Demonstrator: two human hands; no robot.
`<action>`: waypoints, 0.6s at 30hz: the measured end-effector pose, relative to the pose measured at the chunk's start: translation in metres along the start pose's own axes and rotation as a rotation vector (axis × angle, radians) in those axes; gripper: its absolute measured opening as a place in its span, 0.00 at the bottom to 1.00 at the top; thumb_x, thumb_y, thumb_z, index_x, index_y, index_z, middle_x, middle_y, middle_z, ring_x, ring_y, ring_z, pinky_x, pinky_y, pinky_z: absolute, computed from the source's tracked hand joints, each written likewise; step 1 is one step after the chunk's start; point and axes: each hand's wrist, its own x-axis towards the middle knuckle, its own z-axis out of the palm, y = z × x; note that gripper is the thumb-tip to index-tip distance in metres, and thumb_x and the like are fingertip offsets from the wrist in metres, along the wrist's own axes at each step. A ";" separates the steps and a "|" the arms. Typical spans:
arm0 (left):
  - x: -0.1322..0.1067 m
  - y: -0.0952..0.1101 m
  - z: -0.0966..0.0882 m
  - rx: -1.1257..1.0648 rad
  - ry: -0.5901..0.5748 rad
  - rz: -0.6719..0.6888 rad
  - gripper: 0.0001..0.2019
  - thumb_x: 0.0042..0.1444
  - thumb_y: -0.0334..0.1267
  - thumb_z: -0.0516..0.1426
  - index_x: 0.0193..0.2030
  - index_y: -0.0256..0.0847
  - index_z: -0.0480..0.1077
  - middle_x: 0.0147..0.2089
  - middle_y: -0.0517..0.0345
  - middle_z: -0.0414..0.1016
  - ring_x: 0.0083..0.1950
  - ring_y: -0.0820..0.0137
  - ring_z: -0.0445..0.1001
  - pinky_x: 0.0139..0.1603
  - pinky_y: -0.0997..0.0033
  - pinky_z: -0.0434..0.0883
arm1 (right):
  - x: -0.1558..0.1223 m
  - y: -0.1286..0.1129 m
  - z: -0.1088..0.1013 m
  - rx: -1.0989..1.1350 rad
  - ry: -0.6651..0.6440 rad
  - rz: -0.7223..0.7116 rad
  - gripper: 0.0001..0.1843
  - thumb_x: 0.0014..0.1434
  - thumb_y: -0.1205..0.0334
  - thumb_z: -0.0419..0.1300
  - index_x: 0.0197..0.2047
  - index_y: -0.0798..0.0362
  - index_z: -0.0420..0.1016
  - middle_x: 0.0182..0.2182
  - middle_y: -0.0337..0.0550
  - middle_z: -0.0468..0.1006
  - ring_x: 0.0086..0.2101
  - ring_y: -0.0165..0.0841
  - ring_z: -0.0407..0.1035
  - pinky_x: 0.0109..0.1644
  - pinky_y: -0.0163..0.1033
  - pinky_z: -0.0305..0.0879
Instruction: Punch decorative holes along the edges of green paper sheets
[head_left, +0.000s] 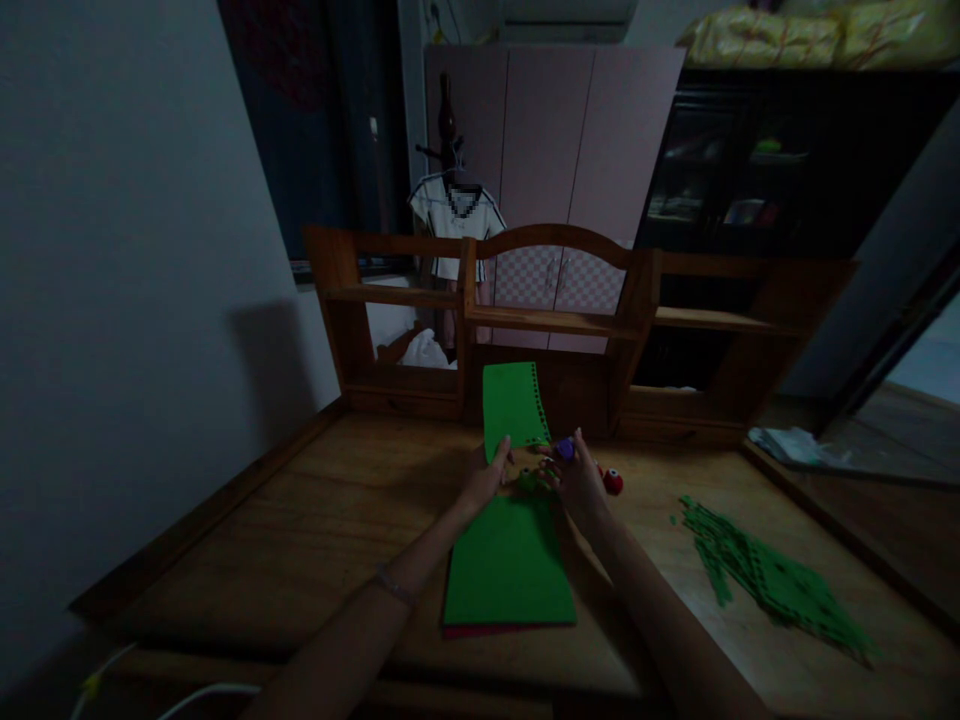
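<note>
A thin green sheet [513, 405], matte and flat with a row of small punched holes along its right edge, is held upright just above the centre of the frame. Its lower left corner is pinched by the left hand [487, 477], fingers closed on the sheet. At its lower right corner a small purple punch [565, 450], rounded and plastic-looking, is gripped by the right hand [579, 480], whose fingers are curled around it. A small green object [531, 482] is seen between the two hands, too dim to make out further.

Directly below the hands a stack of smooth green sheets [510, 565] is laid flat on the wooden desk [315, 520], a red sheet's edge [480, 630] showing beneath it at the lower centre. Just right of the right hand a small round red punch [613, 481] with white eye-like marks is set on the desk. At the lower right of the frame a scattered heap of narrow green strips [765, 575], perforated with dark holes, is spread across the grained wood.

Behind the sheet, across the middle of the frame, a low wooden shelf unit [555, 320] with an arched centre panel is mounted on the desk. Farther back, pale pink wardrobe doors [555, 130] and a white shirt on a hanger [454, 215] are visible in the upper centre. A thin bracelet [394, 583] is worn on the left wrist.
</note>
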 end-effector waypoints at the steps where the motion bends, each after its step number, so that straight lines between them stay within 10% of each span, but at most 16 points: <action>1: 0.001 -0.001 0.000 0.000 0.008 0.007 0.27 0.49 0.63 0.45 0.21 0.40 0.65 0.13 0.62 0.59 0.18 0.74 0.60 0.22 0.75 0.56 | 0.000 0.000 0.000 -0.002 0.000 0.001 0.22 0.52 0.38 0.50 0.36 0.48 0.67 0.34 0.42 0.77 0.30 0.35 0.72 0.32 0.42 0.69; 18: 0.013 -0.013 -0.002 0.051 -0.029 0.036 0.27 0.51 0.63 0.41 0.23 0.40 0.65 0.16 0.63 0.61 0.20 0.73 0.62 0.25 0.74 0.57 | -0.009 0.012 0.008 -0.337 0.001 -0.140 0.18 0.42 0.55 0.66 0.38 0.52 0.73 0.38 0.43 0.75 0.34 0.31 0.70 0.38 0.35 0.67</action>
